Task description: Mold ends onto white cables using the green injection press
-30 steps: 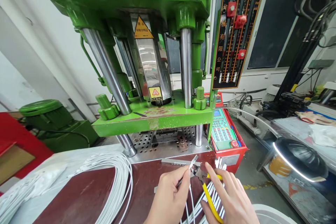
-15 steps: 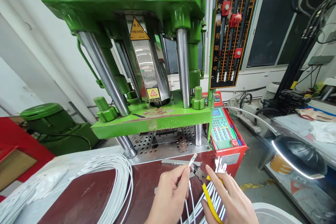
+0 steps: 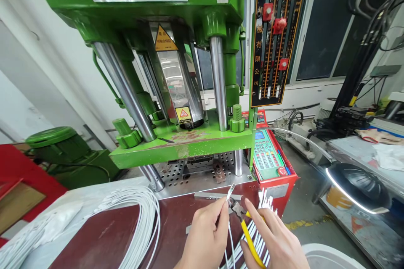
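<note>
Between thumb and forefinger, my left hand [image 3: 206, 233] pinches a white cable by its connector end [image 3: 231, 191], whose metal tip points up and away. The cable's white cord hangs down below the fingers. My right hand [image 3: 274, 235] is wrapped around yellow-handled cutting pliers [image 3: 249, 237]. The plier jaws are right beside the connector, near my left fingertips; whether they touch it I cannot tell. Under the pliers lies a bundle of white cables [image 3: 257, 235] with their ends fanned toward the machine. A flat metal bar [image 3: 205, 196] rests on the brown board behind my hands.
A green press [image 3: 189, 147] stands ahead over a perforated metal plate [image 3: 173, 180]. Coiled white cables [image 3: 145, 210] lie left on the brown board [image 3: 104, 235]. To the right are a red control box [image 3: 274, 176], a lit lamp [image 3: 360, 185] and a white bin [image 3: 331, 256].
The view has shifted slightly. My hands keep almost the same position, with the plier jaws still beside the connector, which has turned a little.
</note>
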Demonstrator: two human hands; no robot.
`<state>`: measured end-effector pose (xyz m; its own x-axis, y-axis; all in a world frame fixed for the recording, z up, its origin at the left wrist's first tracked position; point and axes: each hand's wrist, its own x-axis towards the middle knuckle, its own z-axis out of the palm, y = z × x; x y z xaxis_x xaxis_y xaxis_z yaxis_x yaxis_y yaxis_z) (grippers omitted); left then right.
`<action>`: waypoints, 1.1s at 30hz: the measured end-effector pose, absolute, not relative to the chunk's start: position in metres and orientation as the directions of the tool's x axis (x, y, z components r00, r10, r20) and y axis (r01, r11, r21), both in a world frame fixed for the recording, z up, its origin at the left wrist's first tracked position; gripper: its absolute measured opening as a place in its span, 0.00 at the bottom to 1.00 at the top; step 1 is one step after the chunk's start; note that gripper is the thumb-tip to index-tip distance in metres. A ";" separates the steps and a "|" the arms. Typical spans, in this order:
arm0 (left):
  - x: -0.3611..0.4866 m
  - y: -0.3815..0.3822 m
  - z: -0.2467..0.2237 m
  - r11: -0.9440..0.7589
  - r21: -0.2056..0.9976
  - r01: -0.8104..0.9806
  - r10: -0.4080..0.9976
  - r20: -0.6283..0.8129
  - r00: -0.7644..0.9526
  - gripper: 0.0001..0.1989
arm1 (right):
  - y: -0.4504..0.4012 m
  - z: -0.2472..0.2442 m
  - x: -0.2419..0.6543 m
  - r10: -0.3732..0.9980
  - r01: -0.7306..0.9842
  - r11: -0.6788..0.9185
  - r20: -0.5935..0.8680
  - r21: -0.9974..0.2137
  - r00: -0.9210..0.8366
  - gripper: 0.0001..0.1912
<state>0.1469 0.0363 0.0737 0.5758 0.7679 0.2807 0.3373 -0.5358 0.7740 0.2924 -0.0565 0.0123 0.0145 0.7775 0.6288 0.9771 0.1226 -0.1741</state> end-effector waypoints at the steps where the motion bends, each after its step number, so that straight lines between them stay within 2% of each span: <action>1: 0.147 0.037 0.073 -0.557 0.756 0.343 0.757 0.293 0.584 0.16 | -0.056 0.012 0.293 0.781 0.977 0.123 0.624 -0.176 0.014 0.33; 14: 0.143 0.044 0.056 -0.768 0.469 0.436 0.637 0.486 0.598 0.17 | -0.053 0.008 0.292 0.805 0.967 0.128 0.593 -0.220 0.028 0.30; 20: 0.143 0.045 0.050 -0.796 0.405 0.450 0.605 0.544 0.581 0.17 | -0.052 0.004 0.291 0.832 0.939 0.155 0.554 -0.306 0.043 0.28; 22: 0.143 0.043 0.053 -0.792 0.422 0.441 0.611 0.545 0.574 0.17 | -0.051 0.003 0.289 0.851 0.906 0.159 0.520 -0.393 0.076 0.27; 24: 0.142 0.042 0.060 -0.762 0.489 0.424 0.644 0.505 0.575 0.16 | -0.050 0.004 0.287 0.886 0.814 0.165 0.447 -0.557 0.126 0.27; 26: 0.141 0.042 0.070 -0.700 0.587 0.407 0.693 0.419 0.587 0.16 | -0.051 0.007 0.285 0.935 0.632 0.173 0.328 -0.756 0.137 0.26; 28: 0.140 0.045 0.080 -0.628 0.675 0.387 0.733 0.345 0.586 0.17 | -0.054 0.010 0.285 0.967 0.439 0.165 0.233 -0.883 0.106 0.25; 29: 0.139 0.046 0.083 -0.597 0.709 0.375 0.748 0.323 0.580 0.17 | -0.056 0.012 0.287 0.971 0.396 0.161 0.218 -0.904 0.102 0.25; 31: 0.136 0.050 0.087 -0.544 0.760 0.357 0.771 0.284 0.570 0.17 | -0.059 0.016 0.291 0.950 0.480 0.183 0.281 -0.858 0.139 0.25; 33: 0.134 0.052 0.089 -0.496 0.794 0.351 0.782 0.233 0.577 0.18 | -0.060 0.019 0.295 0.876 0.706 0.220 0.455 -0.673 0.161 0.26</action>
<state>0.1338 0.0520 0.0888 0.5772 0.7825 0.2334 0.3508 -0.4958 0.7945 0.2954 -0.0599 0.0195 0.1611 0.8758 0.4551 0.7061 0.2199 -0.6732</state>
